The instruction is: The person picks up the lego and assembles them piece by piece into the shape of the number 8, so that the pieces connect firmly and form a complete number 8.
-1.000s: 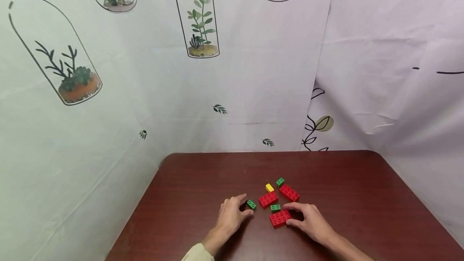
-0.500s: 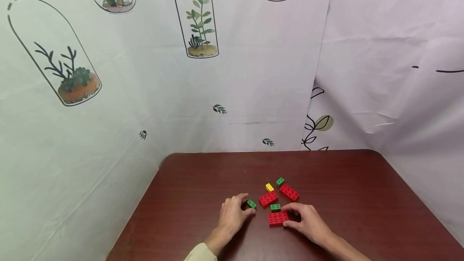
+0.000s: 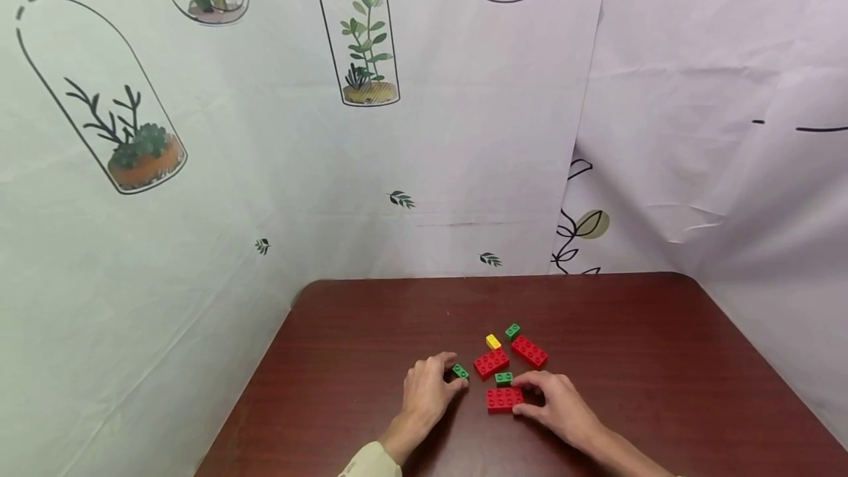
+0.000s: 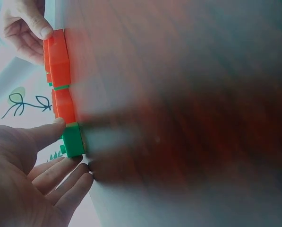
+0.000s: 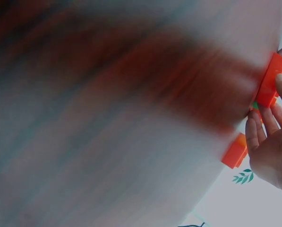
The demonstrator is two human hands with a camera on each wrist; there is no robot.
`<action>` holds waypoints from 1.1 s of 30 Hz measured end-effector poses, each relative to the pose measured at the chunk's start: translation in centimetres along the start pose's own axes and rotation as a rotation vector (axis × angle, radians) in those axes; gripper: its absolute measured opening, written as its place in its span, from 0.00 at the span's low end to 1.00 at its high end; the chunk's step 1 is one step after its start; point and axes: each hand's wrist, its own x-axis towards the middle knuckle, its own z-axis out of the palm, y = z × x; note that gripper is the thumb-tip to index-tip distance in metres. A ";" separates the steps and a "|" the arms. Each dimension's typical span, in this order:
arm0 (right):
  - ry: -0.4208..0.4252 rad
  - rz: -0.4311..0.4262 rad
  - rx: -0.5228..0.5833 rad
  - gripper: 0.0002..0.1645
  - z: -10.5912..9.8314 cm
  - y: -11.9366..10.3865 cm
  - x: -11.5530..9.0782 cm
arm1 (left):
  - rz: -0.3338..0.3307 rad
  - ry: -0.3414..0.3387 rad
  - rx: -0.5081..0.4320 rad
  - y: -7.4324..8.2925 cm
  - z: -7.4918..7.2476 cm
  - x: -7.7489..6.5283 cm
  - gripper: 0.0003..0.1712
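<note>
Reddish-brown table (image 3: pixel 662 359), well in from its far edge: left hand (image 3: pixel 424 392) pinched a green two-stud brick (image 3: pixel 461 371), right hand (image 3: pixel 559 405) gripped a red eight-stud brick (image 3: pixel 501 400), where a forward slip might have knocked the adjacent green brick (image 3: pixel 503 379) askew.

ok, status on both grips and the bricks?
Left grip curled round leftmost green brick. Right grip pinches nearest red brick. Possible obstruction: middle green brick, just beyond it.
</note>
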 end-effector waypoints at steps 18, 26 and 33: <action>0.021 0.011 -0.060 0.19 0.6 -0.7 0.2 | 0.029 -0.010 0.019 -0.1 0.1 -0.1 0.21; -0.014 0.029 -0.027 0.22 0.2 -0.8 0.3 | 0.065 -0.034 -0.055 0.0 -0.2 -0.3 0.21; -0.037 0.057 -0.006 0.22 0.0 -0.8 0.0 | 0.107 -0.076 -0.086 0.0 -0.4 -0.3 0.23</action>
